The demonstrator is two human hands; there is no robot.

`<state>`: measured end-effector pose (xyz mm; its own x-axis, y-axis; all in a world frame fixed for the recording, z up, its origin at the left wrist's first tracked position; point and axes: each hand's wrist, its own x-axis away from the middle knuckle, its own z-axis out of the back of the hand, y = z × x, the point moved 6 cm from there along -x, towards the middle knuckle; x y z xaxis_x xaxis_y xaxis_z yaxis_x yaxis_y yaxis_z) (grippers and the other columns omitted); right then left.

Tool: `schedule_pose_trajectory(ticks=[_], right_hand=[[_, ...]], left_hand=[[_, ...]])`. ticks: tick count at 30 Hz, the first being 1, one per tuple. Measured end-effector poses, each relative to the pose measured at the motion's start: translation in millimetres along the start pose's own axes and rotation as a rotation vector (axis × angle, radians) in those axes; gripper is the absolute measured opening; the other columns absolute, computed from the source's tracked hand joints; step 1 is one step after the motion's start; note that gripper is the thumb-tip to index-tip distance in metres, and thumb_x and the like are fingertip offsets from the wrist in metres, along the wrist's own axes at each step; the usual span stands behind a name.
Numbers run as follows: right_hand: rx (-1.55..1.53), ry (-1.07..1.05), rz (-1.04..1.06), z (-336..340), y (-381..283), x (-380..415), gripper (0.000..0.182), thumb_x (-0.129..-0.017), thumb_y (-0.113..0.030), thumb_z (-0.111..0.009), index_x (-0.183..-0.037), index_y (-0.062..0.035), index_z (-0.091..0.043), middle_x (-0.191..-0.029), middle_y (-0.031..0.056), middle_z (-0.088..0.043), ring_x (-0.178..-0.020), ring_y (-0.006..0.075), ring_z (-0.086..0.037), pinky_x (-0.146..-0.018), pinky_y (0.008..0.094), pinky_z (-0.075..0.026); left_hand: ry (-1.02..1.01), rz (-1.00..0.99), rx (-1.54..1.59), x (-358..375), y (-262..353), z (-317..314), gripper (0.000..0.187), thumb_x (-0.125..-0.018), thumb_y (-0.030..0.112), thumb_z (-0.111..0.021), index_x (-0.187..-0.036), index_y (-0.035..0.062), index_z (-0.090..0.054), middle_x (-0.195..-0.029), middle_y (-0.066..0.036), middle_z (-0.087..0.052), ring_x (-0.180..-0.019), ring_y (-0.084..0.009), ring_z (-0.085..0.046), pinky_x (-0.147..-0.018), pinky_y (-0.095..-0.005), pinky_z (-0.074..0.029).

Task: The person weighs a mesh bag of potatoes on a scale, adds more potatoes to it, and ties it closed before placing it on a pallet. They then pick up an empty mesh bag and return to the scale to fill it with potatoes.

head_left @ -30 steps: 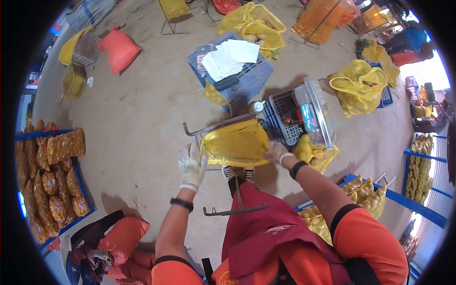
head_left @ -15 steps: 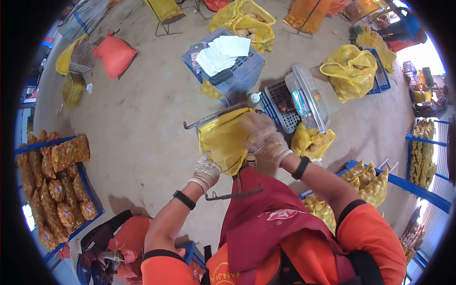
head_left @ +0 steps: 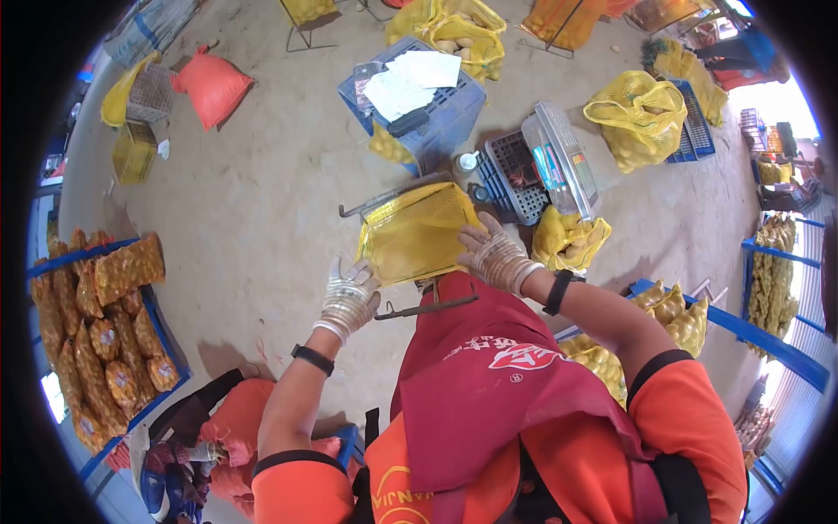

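A yellow mesh bag (head_left: 415, 234) hangs on a dark metal frame, its mouth spread wide into a rough rectangle in front of the maroon apron. My left hand (head_left: 349, 295), in a striped white glove, is at the bag's left edge with its fingers spread. At the right edge, my right hand (head_left: 496, 253), gloved the same way, touches the mesh with its fingers apart. The near bar of the metal frame (head_left: 428, 307) crosses just above the apron. Both palms face down, and neither hand is closed on anything.
A blue crate (head_left: 454, 122) with papers stands ahead. To its right are a scale (head_left: 563, 162), a spray bottle (head_left: 468, 162) and filled yellow bags (head_left: 635, 122). Racks of bagged produce (head_left: 105, 349) stand left and right. Another person (head_left: 179, 472) is at lower left.
The bag's mouth has opened out wider. My left hand has shifted left with its fingers spread, and my right hand has moved from over the bag to its right edge.
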<state>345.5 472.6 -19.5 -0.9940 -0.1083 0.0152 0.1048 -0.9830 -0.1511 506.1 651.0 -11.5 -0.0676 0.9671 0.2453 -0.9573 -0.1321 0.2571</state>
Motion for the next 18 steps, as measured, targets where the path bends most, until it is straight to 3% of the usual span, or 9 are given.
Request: schedule_pose_trajectory(ticks=[2,5,7,14,15,18], right_hand=[[0.021,0.124,-0.033,12.8,3.8,1.1,0.022,-0.074,-0.027,-0.057,-0.089,-0.0117,-0.056,-0.092,0.0047,-0.059,-0.104,0.0213,-0.050,-0.100,0.0483,-0.024],[0.026,-0.056,-0.131,29.3,21.2,-3.7,0.017,-0.076,-0.024,-0.053,-0.088,-0.0132,-0.056,-0.092,0.0048,-0.058,-0.104,0.0204,-0.050,-0.101,0.0492,-0.023],[-0.028,-0.329,-0.158,35.9,25.1,-5.7,0.012,-0.080,-0.021,-0.047,-0.087,-0.0146,-0.056,-0.094,0.0041,-0.057,-0.104,0.0191,-0.050,-0.101,0.0494,-0.022],[-0.140,0.032,-0.183,-6.7,0.1,19.2,0.021,-0.082,-0.015,-0.042,-0.098,-0.0143,-0.056,-0.107,0.0029,-0.056,-0.113,0.0176,-0.047,-0.102,0.0506,-0.020],[-0.137,-0.092,-0.199,-19.2,0.9,21.9,0.027,-0.083,-0.017,-0.041,-0.104,-0.0134,-0.055,-0.115,0.0030,-0.054,-0.119,0.0183,-0.043,-0.104,0.0505,-0.018],[-0.059,-0.166,-0.211,-41.5,1.5,23.6,0.031,-0.084,-0.017,-0.038,-0.110,-0.0135,-0.054,-0.123,0.0036,-0.050,-0.123,0.0184,-0.039,-0.104,0.0505,-0.016]], left_hand=[[-0.003,0.000,-0.017,4.4,-7.5,7.4,0.022,-0.074,0.021,-0.058,-0.094,0.0125,-0.060,-0.102,-0.009,-0.058,-0.108,-0.0235,-0.050,-0.101,-0.0544,-0.021],[-0.015,0.011,0.006,0.8,-7.9,14.8,0.017,-0.073,0.022,-0.058,-0.089,0.0132,-0.061,-0.098,-0.008,-0.058,-0.108,-0.0218,-0.050,-0.099,-0.0556,-0.023],[-0.029,0.004,0.047,2.0,-5.8,13.7,0.015,-0.073,0.022,-0.058,-0.086,0.0137,-0.061,-0.095,-0.007,-0.058,-0.108,-0.0207,-0.050,-0.098,-0.0566,-0.024],[0.061,0.031,0.079,21.7,-10.3,-26.8,0.025,-0.072,0.016,-0.059,-0.096,0.0128,-0.055,-0.100,-0.005,-0.056,-0.108,-0.0223,-0.049,-0.098,-0.0535,-0.025],[0.063,0.041,0.076,21.4,-11.8,-30.7,0.027,-0.072,0.016,-0.058,-0.099,0.0122,-0.055,-0.103,-0.005,-0.055,-0.111,-0.0224,-0.047,-0.098,-0.0531,-0.025],[0.016,0.073,0.086,17.5,-19.3,-42.9,0.037,-0.071,0.017,-0.058,-0.107,0.0101,-0.053,-0.111,-0.006,-0.053,-0.117,-0.0229,-0.042,-0.100,-0.0519,-0.024]])
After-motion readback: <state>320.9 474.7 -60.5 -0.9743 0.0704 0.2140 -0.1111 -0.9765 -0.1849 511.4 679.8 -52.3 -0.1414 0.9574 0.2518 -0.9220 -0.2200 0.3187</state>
